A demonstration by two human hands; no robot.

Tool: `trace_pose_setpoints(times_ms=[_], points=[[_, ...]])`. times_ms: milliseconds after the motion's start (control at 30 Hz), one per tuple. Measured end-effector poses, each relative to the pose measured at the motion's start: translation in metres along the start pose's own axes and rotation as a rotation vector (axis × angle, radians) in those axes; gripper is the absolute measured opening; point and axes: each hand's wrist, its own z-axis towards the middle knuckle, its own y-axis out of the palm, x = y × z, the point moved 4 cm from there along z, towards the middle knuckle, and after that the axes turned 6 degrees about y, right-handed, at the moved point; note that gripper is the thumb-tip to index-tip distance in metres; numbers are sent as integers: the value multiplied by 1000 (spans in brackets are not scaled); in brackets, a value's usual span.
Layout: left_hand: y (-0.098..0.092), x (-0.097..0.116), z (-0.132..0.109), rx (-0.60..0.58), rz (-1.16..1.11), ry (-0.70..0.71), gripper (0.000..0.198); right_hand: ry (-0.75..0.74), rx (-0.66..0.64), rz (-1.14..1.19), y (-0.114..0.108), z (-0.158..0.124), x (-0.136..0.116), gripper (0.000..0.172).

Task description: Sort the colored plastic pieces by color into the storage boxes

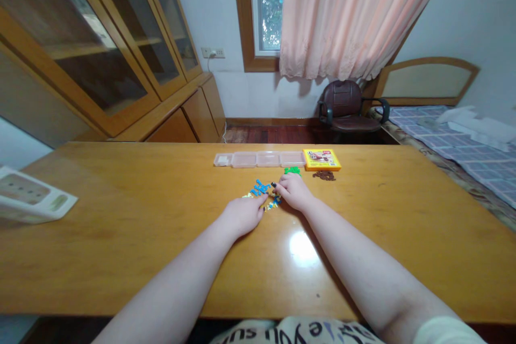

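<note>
Small blue building-brick pieces [260, 188] lie in a loose pile on the wooden table [161, 193], with pale yellow and white pieces around them. A mixed cluster of blue, yellow and white pieces [274, 203] sits between my hands. My left hand [244, 216] rests at the near left of the piles, index finger stretched out and thumb apart. From the right, my right hand [296, 192] reaches in with its fingertips drawn together beside the blue pieces; anything between them is too small to make out. Green pieces [292, 171] lie just beyond it.
Behind the piles is a clear compartment tray [268, 159], with a yellow box [321, 159] at its right end. Brown pieces [324, 176] lie before the box. A white plastic holder [36, 193] stands at the table's left. An office chair [346, 105] is beyond the far edge.
</note>
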Motion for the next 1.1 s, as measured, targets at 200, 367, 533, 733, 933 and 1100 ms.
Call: trace_pose_setpoints(times_ms=[200, 367, 533, 733, 933, 1100], points=[[3, -10, 7, 11, -5, -20, 47, -173, -77, 62, 2, -3, -9, 41], [-1, -7, 5, 30, 2, -26, 44, -102, -24, 20, 0, -2, -7, 44], [-8, 4, -6, 19, 12, 52, 38, -140, -60, 62, 1, -3, -7, 40], [-10, 14, -12, -6, -7, 117, 40, -166, -34, 80, -3, -4, -9, 46], [-11, 11, -10, -26, 0, 76, 35, -231, -40, 129, -5, -5, -12, 50], [-12, 4, -10, -8, 31, 28, 30, -329, -100, 204, -2, -7, -17, 55]])
